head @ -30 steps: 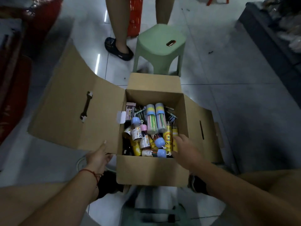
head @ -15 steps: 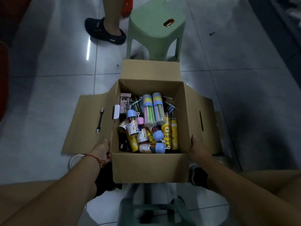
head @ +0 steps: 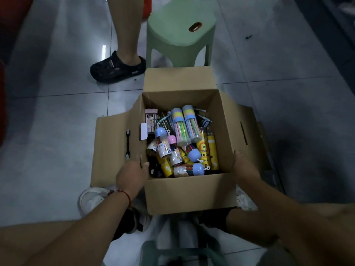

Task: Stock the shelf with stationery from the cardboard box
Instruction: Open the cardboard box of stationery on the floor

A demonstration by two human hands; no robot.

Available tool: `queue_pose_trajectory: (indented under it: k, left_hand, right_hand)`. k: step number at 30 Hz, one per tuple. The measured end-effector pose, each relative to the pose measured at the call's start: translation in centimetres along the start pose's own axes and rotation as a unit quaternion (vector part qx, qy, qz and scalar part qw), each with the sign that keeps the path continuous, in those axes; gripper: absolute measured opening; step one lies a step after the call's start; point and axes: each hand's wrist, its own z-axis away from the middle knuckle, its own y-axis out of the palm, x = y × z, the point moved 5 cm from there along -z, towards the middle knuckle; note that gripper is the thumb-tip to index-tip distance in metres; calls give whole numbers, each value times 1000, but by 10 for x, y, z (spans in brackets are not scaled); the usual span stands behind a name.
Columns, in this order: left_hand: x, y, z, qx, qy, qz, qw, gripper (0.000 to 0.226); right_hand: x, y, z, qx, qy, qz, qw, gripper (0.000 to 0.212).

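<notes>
Our left hand [head: 132, 174] grips the cardboard box [head: 190, 192] at its left wall, our right hand [head: 243, 169] grips the right wall; the box sits on the floor [head: 57, 112], yellow tubes [head: 208, 148] inside reading "COLOR"; beyond, a green stool [head: 180, 29].

Both hands [head: 132, 175] on stationery-filled cardboard box [head: 190, 194]
</notes>
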Motion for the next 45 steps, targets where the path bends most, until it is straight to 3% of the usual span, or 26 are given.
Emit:
queue_pose_trajectory:
  k: [3,5,9,14,18,23,27,31,35,37,39,41,43,45]
  left_hand:
    - [-38,-22,1,-107,142,-98,979,44]
    - [-68,-21,-1,-103,201,-120,967,44]
    - [-97,7,-20,-24,182,-188,965,50]
    - [-91,42,-49,45,117,-254,959,54]
    - [-84,51,-69,40,78,-186,979,50]
    - [-94,47,-96,2,52,-112,992,55]
    - [-85,46,-103,74,-26,69,995,65]
    - [-81,5,-81,153,-231,333,901,59]
    - [-98,-69,-42,182,-271,401,856,17]
    - [-107,-112,-20,222,-289,454,813,14]
    - [-121,-165,3,273,-295,515,757,26]
    - [-142,-233,26,289,-291,555,723,31]
    - [-153,-289,46,274,-268,575,722,33]
    - [-174,-364,73,227,-262,609,713,31]
  right_hand:
    - [25,-2,5,-60,-78,149,984,66]
    - [46,1,9,-60,-138,182,972,67]
    - [88,27,15,-7,-267,241,933,67]
    - [111,61,4,87,-259,214,938,53]
    - [110,72,-20,166,-201,132,956,37]
    - [112,81,-46,130,-208,236,940,39]
    - [119,74,-54,148,-239,235,930,40]
    - [114,44,-50,199,-238,209,927,45]
    - [97,0,-26,231,-129,120,957,55]
    - [95,-36,-5,249,-54,-6,967,55]
    - [102,-82,27,274,-3,-155,949,41]
    - [120,-152,69,292,33,-298,908,24]
    - [137,-212,106,318,48,-403,857,12]
    - [159,-285,149,335,43,-449,827,15]
